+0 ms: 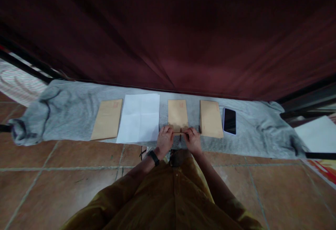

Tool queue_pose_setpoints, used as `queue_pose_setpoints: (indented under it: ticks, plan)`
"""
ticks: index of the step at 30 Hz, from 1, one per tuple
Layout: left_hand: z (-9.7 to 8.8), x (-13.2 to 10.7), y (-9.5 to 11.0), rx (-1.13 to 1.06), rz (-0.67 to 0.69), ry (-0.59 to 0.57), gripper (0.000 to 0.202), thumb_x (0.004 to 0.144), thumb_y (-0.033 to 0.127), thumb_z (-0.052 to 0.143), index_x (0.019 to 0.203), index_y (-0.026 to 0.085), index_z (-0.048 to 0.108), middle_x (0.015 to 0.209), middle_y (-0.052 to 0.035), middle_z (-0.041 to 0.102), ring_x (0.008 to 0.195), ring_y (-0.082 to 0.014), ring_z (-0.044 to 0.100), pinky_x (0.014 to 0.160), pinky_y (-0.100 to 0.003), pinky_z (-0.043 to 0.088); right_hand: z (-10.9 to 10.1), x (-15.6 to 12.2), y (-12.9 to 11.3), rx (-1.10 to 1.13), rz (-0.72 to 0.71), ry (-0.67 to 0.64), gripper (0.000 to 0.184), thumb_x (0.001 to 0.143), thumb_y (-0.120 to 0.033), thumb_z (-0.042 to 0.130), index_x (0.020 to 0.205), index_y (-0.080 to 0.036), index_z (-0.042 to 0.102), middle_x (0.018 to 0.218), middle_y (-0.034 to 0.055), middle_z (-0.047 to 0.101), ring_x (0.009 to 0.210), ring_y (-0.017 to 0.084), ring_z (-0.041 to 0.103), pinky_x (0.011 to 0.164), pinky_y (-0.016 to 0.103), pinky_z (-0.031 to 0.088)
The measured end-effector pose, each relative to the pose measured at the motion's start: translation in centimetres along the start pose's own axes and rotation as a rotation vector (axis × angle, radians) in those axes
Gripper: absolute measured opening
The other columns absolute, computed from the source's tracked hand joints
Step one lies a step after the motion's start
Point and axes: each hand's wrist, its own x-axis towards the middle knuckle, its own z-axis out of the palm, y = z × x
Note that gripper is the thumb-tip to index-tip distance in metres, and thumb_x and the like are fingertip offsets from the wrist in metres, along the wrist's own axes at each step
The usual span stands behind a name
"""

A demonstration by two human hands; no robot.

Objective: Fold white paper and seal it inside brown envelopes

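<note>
Three brown envelopes lie on a grey cloth [68, 113] spread over the tiled floor. My left hand [165, 139] and my right hand [193, 139] both press with curled fingers on the near edge of the middle envelope [177, 115], pinching its bottom flap between them. A second brown envelope [210, 118] lies just right of my right hand. The third brown envelope [107, 119] is at the left. Between it and the middle one lies a creased white sheet of paper [139, 117]. A black watch is on my left wrist.
A black phone [229, 121] lies face up on the cloth at the right. A dark red curtain [183, 30] hangs behind the cloth. White paper [316, 134] and a colourful item sit at the far right. Brown floor tiles [52, 184] surround me.
</note>
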Motion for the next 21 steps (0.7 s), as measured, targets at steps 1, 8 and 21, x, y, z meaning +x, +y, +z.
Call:
queue_pose_setpoints:
  ticks: [1,8,21]
  plan:
    - [-0.1,0.1,0.1,-0.01,-0.008,-0.002,0.016,0.097,0.016,0.05,0.092,0.018,0.065,0.105,-0.0084,0.065,0.102,-0.024,0.059,0.091,-0.038,0.05,0.0,0.0,-0.1,-0.01,0.004,0.002,0.011,0.098,-0.028,0.056,0.099,-0.021,0.065,0.103,0.0066,0.065,0.099,0.022,0.06,0.087,0.033,0.044]
    - [-0.2,0.4,0.2,0.025,-0.005,-0.012,0.018,0.098,0.017,0.048,0.097,0.018,0.066,0.104,-0.009,0.065,0.101,-0.0242,0.059,0.09,-0.039,0.05,0.0,0.1,-0.4,0.016,0.023,0.022,0.012,0.097,-0.023,0.052,0.101,-0.021,0.064,0.103,0.0069,0.064,0.101,0.022,0.06,0.088,0.033,0.045]
    - [1.9,-2.9,-0.1,0.242,0.434,-0.125,0.059,0.091,0.004,0.043,0.15,0.013,0.043,0.153,-0.0143,0.05,0.143,-0.0235,0.044,0.117,-0.04,0.037,0.0,0.4,-0.3,0.068,0.04,0.033,0.013,0.096,-0.019,0.052,0.098,-0.021,0.065,0.101,0.0067,0.066,0.098,0.021,0.062,0.088,0.034,0.048]
